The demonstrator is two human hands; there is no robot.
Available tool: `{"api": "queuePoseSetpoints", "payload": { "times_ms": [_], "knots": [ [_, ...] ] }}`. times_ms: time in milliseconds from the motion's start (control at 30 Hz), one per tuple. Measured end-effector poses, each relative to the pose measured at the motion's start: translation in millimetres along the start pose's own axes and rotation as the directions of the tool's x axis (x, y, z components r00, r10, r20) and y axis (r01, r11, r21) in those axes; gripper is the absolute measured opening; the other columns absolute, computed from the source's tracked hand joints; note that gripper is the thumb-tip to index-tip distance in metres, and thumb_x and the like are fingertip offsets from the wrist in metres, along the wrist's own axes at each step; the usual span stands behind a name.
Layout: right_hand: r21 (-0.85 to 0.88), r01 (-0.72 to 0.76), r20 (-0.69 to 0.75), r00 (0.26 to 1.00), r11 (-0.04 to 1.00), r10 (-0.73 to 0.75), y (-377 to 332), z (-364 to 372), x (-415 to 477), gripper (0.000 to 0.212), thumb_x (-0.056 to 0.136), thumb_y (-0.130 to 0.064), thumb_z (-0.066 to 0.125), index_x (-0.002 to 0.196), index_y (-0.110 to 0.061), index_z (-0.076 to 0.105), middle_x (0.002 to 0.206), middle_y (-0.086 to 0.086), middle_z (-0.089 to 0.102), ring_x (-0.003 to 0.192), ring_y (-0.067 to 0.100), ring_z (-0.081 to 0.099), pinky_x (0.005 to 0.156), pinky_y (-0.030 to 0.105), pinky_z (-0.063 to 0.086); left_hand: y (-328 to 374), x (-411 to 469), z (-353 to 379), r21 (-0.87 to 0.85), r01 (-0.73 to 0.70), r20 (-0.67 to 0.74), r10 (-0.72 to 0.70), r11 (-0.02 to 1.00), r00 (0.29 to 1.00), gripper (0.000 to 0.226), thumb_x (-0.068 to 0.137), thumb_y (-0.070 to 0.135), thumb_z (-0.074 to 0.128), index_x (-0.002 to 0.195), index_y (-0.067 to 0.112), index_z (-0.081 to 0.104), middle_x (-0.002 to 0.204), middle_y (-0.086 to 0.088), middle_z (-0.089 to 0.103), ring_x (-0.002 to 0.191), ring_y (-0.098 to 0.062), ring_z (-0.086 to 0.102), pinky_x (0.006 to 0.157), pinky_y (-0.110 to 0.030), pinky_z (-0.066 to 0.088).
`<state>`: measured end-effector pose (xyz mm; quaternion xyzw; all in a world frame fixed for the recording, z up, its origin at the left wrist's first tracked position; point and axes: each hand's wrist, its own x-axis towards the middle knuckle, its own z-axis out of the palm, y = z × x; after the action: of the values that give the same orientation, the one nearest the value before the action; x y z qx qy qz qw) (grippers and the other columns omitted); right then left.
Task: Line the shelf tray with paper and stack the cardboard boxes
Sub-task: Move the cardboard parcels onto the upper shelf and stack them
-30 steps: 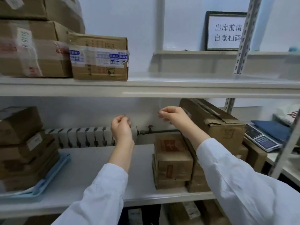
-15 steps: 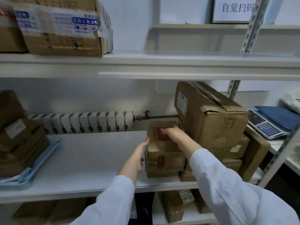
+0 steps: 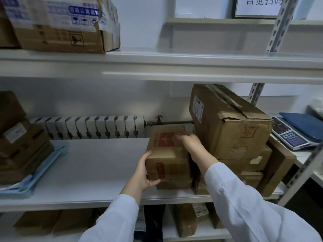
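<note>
A small cardboard box (image 3: 167, 154) with a red airplane print sits atop a flatter box on the middle shelf (image 3: 90, 172). My left hand (image 3: 145, 173) grips its lower left corner, thumb on the front face. My right hand (image 3: 190, 145) wraps over its top right edge, between it and a large tilted box (image 3: 229, 123). At the left, a light blue tray (image 3: 42, 170) lined with paper carries a stack of brown boxes (image 3: 21, 147).
More flat boxes (image 3: 244, 165) lie under the large tilted one. A taped carton (image 3: 64, 27) stands on the upper shelf. A radiator (image 3: 90, 127) runs behind the shelf. A scale with keypad (image 3: 290, 137) sits at the right. Boxes fill the lower shelf.
Both hands have dropped from the back of the shelf to the small airplane-print box and closed around it. The view has tilted down and moved closer.
</note>
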<state>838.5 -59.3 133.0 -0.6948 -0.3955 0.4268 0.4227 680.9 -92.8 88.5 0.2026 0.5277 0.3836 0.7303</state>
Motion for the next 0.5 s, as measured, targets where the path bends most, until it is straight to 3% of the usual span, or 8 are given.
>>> {"api": "queuePoseSetpoints", "payload": {
  "times_ms": [167, 300, 400, 467, 500],
  "knots": [
    [0.076, 0.043, -0.011, 0.999, 0.996, -0.042, -21, 2, -11, 0.052, 0.094, -0.028, 0.055, 0.141, -0.013, 0.037, 0.138, 0.011, 0.048, 0.125, 0.031, 0.047, 0.097, 0.039, 0.040, 20, -8, -25, -0.038, 0.013, 0.001, -0.013, 0.999, 1.000, 0.054, 0.071, 0.061, 0.060, 0.095, 0.013, 0.058, 0.095, -0.015, 0.058, 0.089, -0.032, 0.056, 0.068, -0.036, 0.050],
    [0.068, 0.115, -0.046, 0.993, 0.991, -0.113, -40, 2, -18, 0.063, 0.093, -0.031, 0.055, 0.147, -0.016, 0.026, 0.146, 0.011, 0.040, 0.131, 0.033, 0.041, 0.105, 0.041, 0.037, 43, -20, -46, 0.013, 0.001, -0.024, -0.001, 1.000, 1.000, 0.059, 0.068, 0.070, 0.052, 0.087, 0.015, 0.060, 0.080, -0.010, 0.057, 0.083, -0.029, 0.055, 0.062, -0.029, 0.045],
    [0.076, 0.171, -0.065, 0.984, 0.982, -0.166, -50, 2, -22, 0.089, 0.076, -0.059, 0.059, 0.148, -0.021, 0.023, 0.148, 0.008, 0.038, 0.135, 0.032, 0.037, 0.111, 0.048, 0.033, 60, -36, -67, 0.049, 0.001, -0.009, -0.001, 0.999, 1.000, 0.063, 0.068, 0.076, 0.046, 0.082, 0.016, 0.059, 0.079, -0.011, 0.058, 0.083, -0.032, 0.054, 0.061, -0.027, 0.042],
    [0.105, 0.167, -0.055, 0.985, 0.980, -0.162, -44, 2, 1, 0.110, 0.053, -0.080, 0.056, 0.145, -0.025, 0.031, 0.145, 0.007, 0.043, 0.131, 0.030, 0.042, 0.108, 0.050, 0.035, 69, -45, -80, 0.058, 0.000, 0.010, 0.000, 0.998, 1.000, 0.069, 0.067, 0.080, 0.043, 0.085, 0.015, 0.060, 0.084, -0.012, 0.060, 0.084, -0.033, 0.054, 0.063, -0.027, 0.041],
    [0.132, 0.166, -0.034, 0.986, 0.977, -0.163, -45, 3, 0, 0.110, 0.050, -0.082, 0.056, 0.143, -0.025, 0.036, 0.142, 0.007, 0.047, 0.129, 0.030, 0.045, 0.107, 0.049, 0.036, 73, -48, -85, 0.065, -0.003, 0.023, 0.001, 0.998, 1.000, 0.073, 0.067, 0.082, 0.041, 0.087, 0.015, 0.060, 0.085, -0.013, 0.060, 0.084, -0.033, 0.055, 0.064, -0.027, 0.041]
  ]
}}
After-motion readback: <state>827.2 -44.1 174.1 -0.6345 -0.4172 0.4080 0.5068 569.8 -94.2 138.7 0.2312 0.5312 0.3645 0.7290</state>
